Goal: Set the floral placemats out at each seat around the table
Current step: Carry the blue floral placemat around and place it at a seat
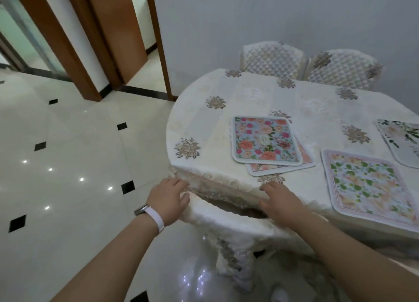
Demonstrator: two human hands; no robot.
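The left hand (169, 196), a white watch strap (156, 221) at its wrist, lay against the lace hem (215, 181) of the cloth. Its fingers were bent, and I couldn't tell whether they gripped the lace. A covered chair back (226, 215) sat between it and the right hand (281, 203), whose fingers were spread loose at the tabletop (226, 111) edge, holding nothing. Just beyond them, a blue floral placemat (265, 140) lay askew on a pink placemat (305, 158). Further right, a green-and-peach placemat (371, 183) lay flat near the edge, and a white leafy placemat (401, 140) ran out of sight.
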